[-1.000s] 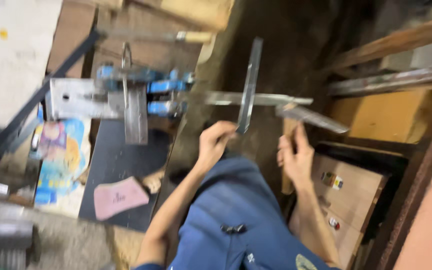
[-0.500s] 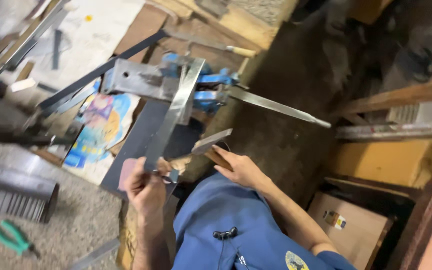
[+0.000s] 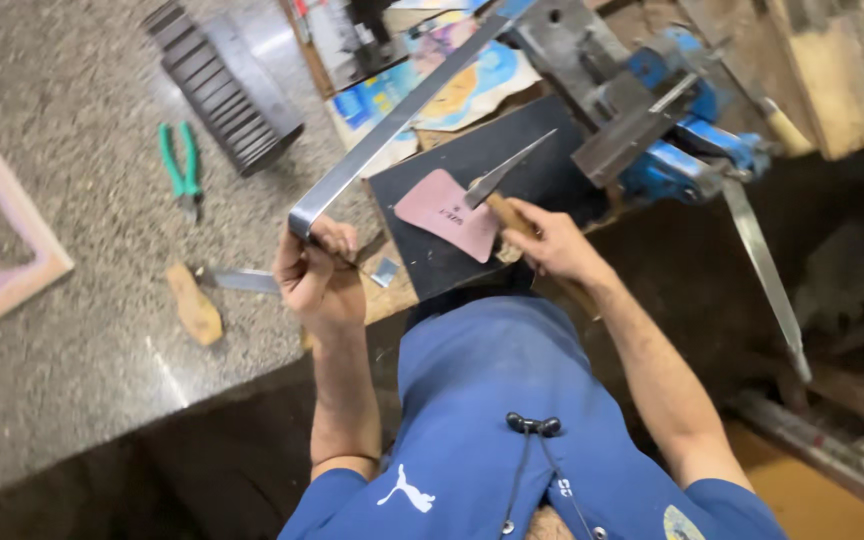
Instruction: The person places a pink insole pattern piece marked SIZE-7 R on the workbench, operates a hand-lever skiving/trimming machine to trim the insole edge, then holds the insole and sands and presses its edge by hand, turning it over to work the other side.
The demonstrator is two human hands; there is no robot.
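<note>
My left hand (image 3: 320, 275) is closed around the near end of a long flat steel bar (image 3: 397, 120), which slants up and to the right across the floor. My right hand (image 3: 550, 240) grips the wooden handle of a pointed metal trowel (image 3: 507, 170); its blade points toward the blue bench vise (image 3: 682, 130). The trowel lies over a black board (image 3: 492, 190) with a pink piece of material (image 3: 444, 213) on it. My blue trousers fill the lower middle of the view.
Green-handled pliers (image 3: 182, 168) and a dark ribbed metal block (image 3: 222, 85) lie on the speckled floor at the left. A knife with a wooden handle (image 3: 197, 305) rests near my left hand. A thin metal strip (image 3: 767, 275) hangs from the vise. Colourful printed paper (image 3: 452, 85) lies behind the board.
The view has swung left and down. My left hand has taken hold of the flat bar's end. My right hand has moved onto the trowel handle over the black board.
</note>
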